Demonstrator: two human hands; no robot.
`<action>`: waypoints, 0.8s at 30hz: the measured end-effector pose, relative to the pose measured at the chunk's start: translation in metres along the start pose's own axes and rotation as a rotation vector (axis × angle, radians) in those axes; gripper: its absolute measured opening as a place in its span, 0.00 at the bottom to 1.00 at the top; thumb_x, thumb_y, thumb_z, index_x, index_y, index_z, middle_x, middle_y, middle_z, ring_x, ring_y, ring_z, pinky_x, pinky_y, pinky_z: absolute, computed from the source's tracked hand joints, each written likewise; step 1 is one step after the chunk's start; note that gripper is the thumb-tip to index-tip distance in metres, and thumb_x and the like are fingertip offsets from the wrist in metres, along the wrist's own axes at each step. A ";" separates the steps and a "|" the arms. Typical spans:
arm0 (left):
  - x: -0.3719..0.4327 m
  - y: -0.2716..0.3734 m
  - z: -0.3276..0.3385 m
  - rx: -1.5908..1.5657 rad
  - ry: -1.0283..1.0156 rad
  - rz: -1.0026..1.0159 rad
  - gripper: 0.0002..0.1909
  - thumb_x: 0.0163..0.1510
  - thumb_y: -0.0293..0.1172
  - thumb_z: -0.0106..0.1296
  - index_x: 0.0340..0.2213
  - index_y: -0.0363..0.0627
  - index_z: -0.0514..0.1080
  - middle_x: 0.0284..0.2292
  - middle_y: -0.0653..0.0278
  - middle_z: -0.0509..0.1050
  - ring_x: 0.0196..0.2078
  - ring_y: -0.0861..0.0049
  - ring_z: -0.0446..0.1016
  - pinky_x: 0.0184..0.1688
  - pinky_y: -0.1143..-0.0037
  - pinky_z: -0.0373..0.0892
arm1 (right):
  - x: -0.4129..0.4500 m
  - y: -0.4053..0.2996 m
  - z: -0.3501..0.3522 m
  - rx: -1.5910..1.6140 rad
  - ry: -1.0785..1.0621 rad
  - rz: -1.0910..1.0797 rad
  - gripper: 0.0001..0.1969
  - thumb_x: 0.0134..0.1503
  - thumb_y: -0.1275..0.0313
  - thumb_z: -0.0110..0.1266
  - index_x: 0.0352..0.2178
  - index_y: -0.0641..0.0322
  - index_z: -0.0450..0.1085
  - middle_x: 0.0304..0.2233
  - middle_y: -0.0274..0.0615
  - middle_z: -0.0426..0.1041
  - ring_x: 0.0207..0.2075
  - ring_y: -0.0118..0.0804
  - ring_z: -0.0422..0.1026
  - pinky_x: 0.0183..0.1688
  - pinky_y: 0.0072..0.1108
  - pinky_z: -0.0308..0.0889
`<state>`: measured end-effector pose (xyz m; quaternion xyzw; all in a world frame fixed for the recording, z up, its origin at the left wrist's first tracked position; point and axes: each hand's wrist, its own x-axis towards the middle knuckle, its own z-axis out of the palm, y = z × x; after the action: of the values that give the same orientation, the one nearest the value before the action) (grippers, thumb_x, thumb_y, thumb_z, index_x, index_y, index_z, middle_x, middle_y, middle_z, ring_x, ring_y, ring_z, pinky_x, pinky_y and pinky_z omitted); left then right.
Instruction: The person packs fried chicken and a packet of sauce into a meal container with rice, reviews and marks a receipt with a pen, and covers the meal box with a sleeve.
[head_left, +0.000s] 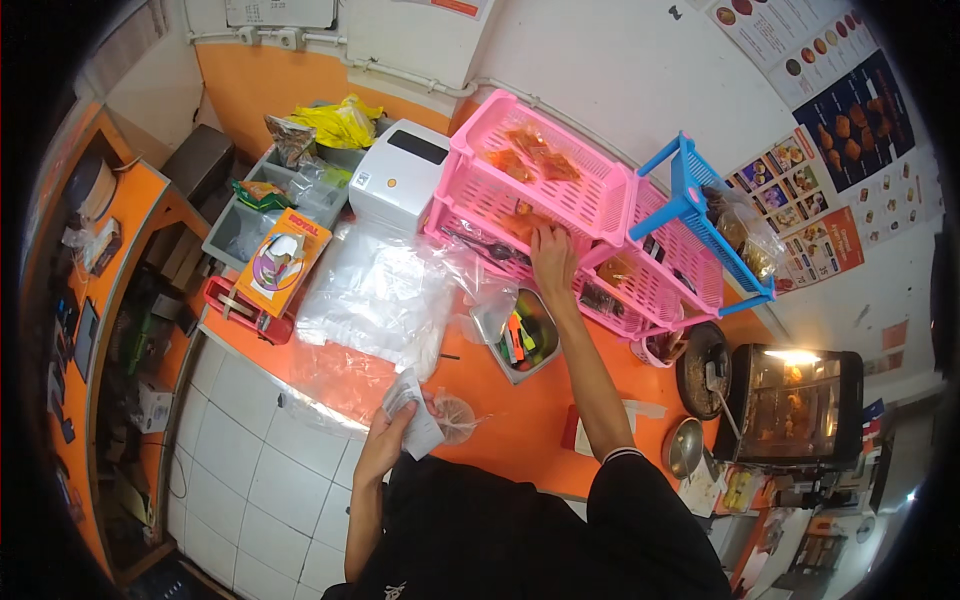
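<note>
My left hand (384, 446) grips a white printed paper slip (420, 427) near the orange table's front edge. Just beside the slip, a knotted clear plastic bag (453, 418) with contents I cannot make out lies on the table. My right hand (553, 259) reaches into a lower tier of the pink plastic rack (480, 199), its fingers at an orange sachet (521, 225). The fingertips are partly hidden, so a grip on it cannot be told. Several sauce sachets (559, 161) lie in the tier above. Black utensils (499, 251) lie left of that hand.
Clear plastic bags (375, 285) are stacked at left, by a white label printer (400, 176) and an orange box (283, 259) on a red tape dispenser (274, 330). A metal tray (536, 360) holds highlighters. Rightward are a blue rack (720, 240), a black pan (701, 367) and a lit display warmer (795, 405).
</note>
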<state>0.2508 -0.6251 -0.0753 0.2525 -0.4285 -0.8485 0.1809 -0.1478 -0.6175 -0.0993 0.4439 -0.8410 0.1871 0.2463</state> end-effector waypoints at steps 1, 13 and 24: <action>0.000 0.000 0.000 0.007 0.002 0.001 0.14 0.62 0.32 0.41 0.44 0.34 0.67 0.34 0.63 0.73 0.39 0.78 0.73 0.44 0.77 0.69 | 0.000 -0.002 -0.001 0.037 -0.039 0.107 0.12 0.56 0.68 0.49 0.38 0.64 0.72 0.34 0.54 0.74 0.36 0.53 0.73 0.38 0.39 0.68; 0.001 -0.017 0.010 -0.022 -0.052 0.044 0.13 0.62 0.32 0.41 0.43 0.36 0.68 0.34 0.64 0.73 0.39 0.79 0.72 0.44 0.77 0.68 | 0.038 -0.034 0.062 0.192 0.067 0.441 0.16 0.57 0.60 0.49 0.33 0.65 0.72 0.29 0.55 0.74 0.33 0.56 0.73 0.36 0.41 0.67; 0.000 -0.017 0.012 0.007 -0.039 -0.010 0.12 0.62 0.31 0.42 0.41 0.35 0.68 0.34 0.64 0.73 0.39 0.78 0.72 0.44 0.76 0.68 | -0.007 -0.055 0.026 0.151 -0.012 0.101 0.08 0.55 0.65 0.52 0.30 0.56 0.74 0.33 0.39 0.72 0.40 0.43 0.70 0.34 0.36 0.69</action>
<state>0.2425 -0.6072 -0.0830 0.2389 -0.4337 -0.8525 0.1673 -0.1050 -0.6563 -0.1192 0.4192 -0.8472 0.2596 0.1976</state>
